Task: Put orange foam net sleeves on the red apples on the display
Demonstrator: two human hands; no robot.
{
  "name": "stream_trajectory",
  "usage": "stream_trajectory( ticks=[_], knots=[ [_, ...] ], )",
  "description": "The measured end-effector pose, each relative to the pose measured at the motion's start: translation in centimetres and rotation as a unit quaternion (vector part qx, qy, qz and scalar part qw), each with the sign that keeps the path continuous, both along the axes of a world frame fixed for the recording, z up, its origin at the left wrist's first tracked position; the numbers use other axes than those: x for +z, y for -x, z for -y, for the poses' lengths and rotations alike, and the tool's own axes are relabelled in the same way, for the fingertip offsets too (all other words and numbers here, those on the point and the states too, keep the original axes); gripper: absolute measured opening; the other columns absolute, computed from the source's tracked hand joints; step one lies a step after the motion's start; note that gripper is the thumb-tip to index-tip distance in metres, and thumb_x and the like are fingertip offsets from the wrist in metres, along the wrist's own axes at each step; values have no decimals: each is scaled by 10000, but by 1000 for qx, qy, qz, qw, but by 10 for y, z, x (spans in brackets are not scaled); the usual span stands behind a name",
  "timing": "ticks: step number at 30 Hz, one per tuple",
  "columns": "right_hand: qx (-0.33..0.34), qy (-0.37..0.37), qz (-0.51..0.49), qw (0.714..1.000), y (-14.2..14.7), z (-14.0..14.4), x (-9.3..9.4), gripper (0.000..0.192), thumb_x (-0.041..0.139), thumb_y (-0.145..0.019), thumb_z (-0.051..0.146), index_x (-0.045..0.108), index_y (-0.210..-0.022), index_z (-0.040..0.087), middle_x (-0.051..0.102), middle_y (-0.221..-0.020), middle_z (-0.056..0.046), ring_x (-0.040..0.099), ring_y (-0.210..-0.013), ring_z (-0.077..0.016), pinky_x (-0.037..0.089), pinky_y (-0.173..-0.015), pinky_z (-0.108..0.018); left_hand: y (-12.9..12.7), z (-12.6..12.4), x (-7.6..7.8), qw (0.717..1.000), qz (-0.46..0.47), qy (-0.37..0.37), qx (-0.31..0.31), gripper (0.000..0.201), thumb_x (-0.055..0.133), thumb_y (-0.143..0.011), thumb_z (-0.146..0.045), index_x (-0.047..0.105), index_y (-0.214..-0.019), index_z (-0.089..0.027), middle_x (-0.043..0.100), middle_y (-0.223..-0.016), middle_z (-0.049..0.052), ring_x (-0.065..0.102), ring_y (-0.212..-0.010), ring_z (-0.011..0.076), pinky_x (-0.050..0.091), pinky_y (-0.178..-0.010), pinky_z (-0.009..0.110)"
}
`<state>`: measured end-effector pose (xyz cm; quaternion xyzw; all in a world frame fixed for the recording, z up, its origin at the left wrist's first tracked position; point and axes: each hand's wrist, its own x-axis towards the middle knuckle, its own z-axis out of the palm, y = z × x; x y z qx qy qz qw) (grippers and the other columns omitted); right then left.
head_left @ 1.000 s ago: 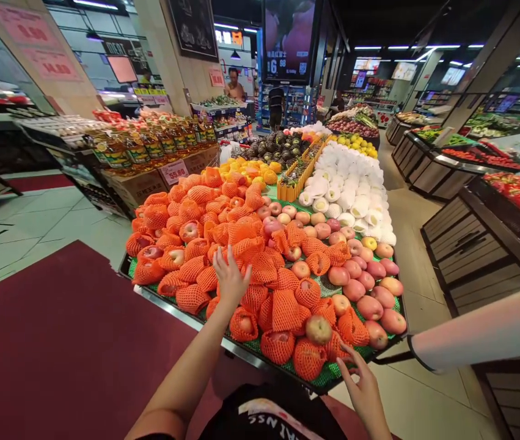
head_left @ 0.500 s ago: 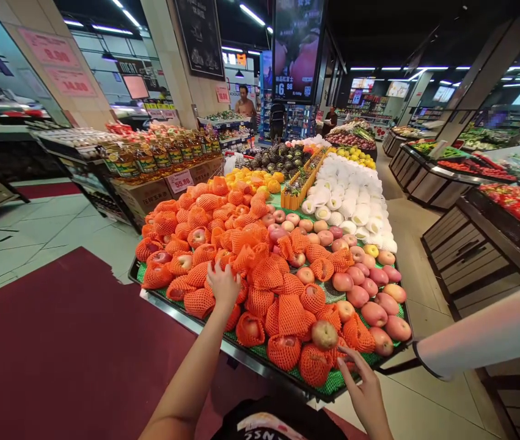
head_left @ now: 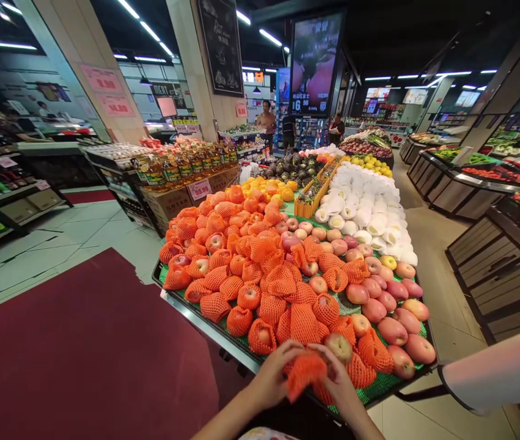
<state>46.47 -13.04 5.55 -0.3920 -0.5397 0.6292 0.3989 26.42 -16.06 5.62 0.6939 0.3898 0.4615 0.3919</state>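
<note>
My left hand [head_left: 272,380] and my right hand [head_left: 338,380] come together at the near edge of the fruit stand, fingers closed around an orange foam net [head_left: 305,374]. The net is blurred, and I cannot tell whether an apple is inside. Just beyond my right fingers lies a bare yellowish-red apple [head_left: 338,348]. Many apples in orange foam nets [head_left: 271,281] are heaped in front of both hands. Bare pink apples [head_left: 392,331] lie in rows to the right.
A roll of plastic bags [head_left: 502,366] juts out at the right corner of the stand. Farther back are white-wrapped fruit [head_left: 360,201], oranges [head_left: 269,188] and dark melons [head_left: 296,168]. Bottles of oil [head_left: 186,164] stand to the left. People are in the background.
My left hand has come back from the heap toward me and meets my right hand at the orange foam net. The view has turned somewhat left.
</note>
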Motion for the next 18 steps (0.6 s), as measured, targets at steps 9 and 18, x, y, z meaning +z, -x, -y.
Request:
stream_trajectory(
  ticks=[9, 18],
  knots=[
    [-78, -8, -12, 997, -3, -25, 9, 431, 839, -585, 242, 738, -1003, 259, 730, -879, -51, 677, -814, -246, 556, -740, -355, 0, -6, -14, 963, 228, 134, -51, 399, 627, -904, -449, 707, -1215, -212, 637, -1287, 113, 555, -1235, 292, 378, -1112, 438],
    [-48, 24, -9, 999, -25, 19, 12, 508, 786, -591, 162, 710, -1084, 257, 647, -780, 27, 619, -729, -181, 487, -708, -286, -25, -3, -31, 868, 257, 396, -157, 507, 966, -555, -383, 673, -897, -150, 648, -786, -11, 558, -689, 117, 421, -751, 273]
  ],
)
